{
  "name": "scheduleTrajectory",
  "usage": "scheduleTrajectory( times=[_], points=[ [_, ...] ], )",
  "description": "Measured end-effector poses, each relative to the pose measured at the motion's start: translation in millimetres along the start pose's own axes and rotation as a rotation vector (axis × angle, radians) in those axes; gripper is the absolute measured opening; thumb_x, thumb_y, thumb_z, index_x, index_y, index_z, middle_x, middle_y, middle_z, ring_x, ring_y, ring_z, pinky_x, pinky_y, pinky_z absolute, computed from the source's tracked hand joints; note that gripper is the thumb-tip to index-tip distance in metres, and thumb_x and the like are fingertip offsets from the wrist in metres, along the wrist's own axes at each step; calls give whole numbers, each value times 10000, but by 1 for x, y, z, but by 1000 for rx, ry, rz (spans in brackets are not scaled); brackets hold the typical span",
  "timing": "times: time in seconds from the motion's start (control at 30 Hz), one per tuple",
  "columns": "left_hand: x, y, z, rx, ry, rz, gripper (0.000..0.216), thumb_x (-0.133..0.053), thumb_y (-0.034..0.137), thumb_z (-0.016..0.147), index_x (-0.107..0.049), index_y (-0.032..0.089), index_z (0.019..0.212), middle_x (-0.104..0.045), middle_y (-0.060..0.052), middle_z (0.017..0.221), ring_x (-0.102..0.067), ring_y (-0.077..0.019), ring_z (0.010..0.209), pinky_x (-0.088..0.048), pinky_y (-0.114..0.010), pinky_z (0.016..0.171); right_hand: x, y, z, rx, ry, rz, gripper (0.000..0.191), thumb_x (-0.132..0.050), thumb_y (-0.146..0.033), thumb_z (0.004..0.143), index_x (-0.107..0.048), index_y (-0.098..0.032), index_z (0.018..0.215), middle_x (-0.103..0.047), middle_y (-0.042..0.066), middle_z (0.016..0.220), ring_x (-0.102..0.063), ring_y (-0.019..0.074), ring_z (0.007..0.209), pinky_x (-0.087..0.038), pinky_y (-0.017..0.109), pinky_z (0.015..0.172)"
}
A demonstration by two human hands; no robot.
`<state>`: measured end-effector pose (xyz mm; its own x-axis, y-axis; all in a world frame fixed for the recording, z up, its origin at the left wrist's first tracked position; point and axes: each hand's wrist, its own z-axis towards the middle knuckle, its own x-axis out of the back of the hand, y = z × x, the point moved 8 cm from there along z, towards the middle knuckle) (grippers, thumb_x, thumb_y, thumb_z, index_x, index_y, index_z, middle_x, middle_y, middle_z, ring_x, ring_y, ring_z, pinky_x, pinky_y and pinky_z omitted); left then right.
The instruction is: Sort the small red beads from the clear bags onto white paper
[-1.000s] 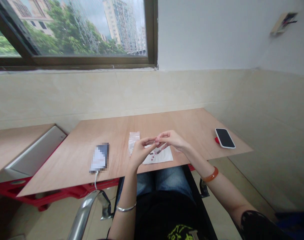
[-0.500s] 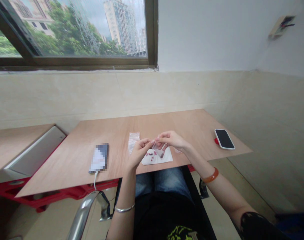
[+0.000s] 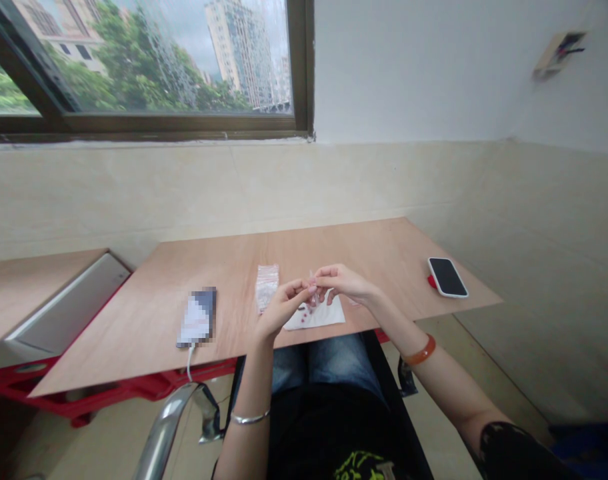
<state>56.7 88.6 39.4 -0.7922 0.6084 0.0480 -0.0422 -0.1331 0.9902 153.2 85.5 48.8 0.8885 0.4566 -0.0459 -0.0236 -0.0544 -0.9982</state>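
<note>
Small clear bag [image 3: 313,298] is pinched between both hands just above the white paper sheet [image 3: 329,313], at the table's [image 3: 149,313] near edge. Left hand [image 3: 280,308] and right hand [image 3: 343,283] are each closed on it in a narrow fingertip grip. Risk: thin, slick film could slip and spill the tiny red bits, which look loose and are too small to resolve. A flat stack of similar bags [image 3: 267,288] lies beside the left hand. Table is smooth plywood.

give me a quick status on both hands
Left hand and right hand pinch a small clear bag together. White sheet beneath. Nothing blocking.
</note>
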Motion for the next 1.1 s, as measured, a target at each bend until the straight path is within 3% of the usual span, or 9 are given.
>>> scheduleTrajectory(
  times=[0.4, 0.6, 0.77, 0.93, 1.1],
  points=[
    [-3, -2, 1, 12, -1, -63, 266, -538, 361, 898, -584, 144, 751, -594, -6, 719, -542, -106, 679, -413, -221, 656, -4, -4, -2, 21, -46, 59, 281, -667, -401, 770, -595, -130, 756, -610, 26, 672, -617, 131, 623, -480, 216, 530],
    [0, -3, 3, 2, 74, 30, 270, -459, 323, 906, -566, 151, 728, -571, -1, 693, -550, -124, 685, -425, -238, 658, -3, -3, -2, 7, -11, -15, 272, -641, -394, 786, -595, -130, 743, -628, 32, 681, -617, 124, 635, -464, 202, 524],
    [0, -1, 5, -32, 133, 90, 418, -367, 447, 945, -567, 149, 731, -563, -9, 681, -528, -126, 648, -410, -240, 609, -5, -5, -1, 25, -9, -64, 261, -602, -372, 816, -590, -129, 720, -624, 36, 676, -608, 121, 613, -461, 204, 512],
    [-1, 7, 2, -54, 91, 125, 411, -527, 496, 885, -529, 150, 663, -530, 11, 625, -487, -103, 592, -363, -218, 562, -4, -2, -2, -13, -3, -73, 219, -592, -340, 817, -586, -132, 747, -638, 42, 701, -611, 119, 649, -469, 197, 547],
    [-1, 9, -1, -36, 25, 102, 369, -537, 437, 891, -572, 141, 674, -567, -1, 628, -510, -107, 609, -373, -218, 593, -4, -2, -3, -15, -20, -65, 169, -563, -299, 803, -572, -139, 750, -648, 47, 705, -628, 134, 662, -479, 211, 561]
  ],
)
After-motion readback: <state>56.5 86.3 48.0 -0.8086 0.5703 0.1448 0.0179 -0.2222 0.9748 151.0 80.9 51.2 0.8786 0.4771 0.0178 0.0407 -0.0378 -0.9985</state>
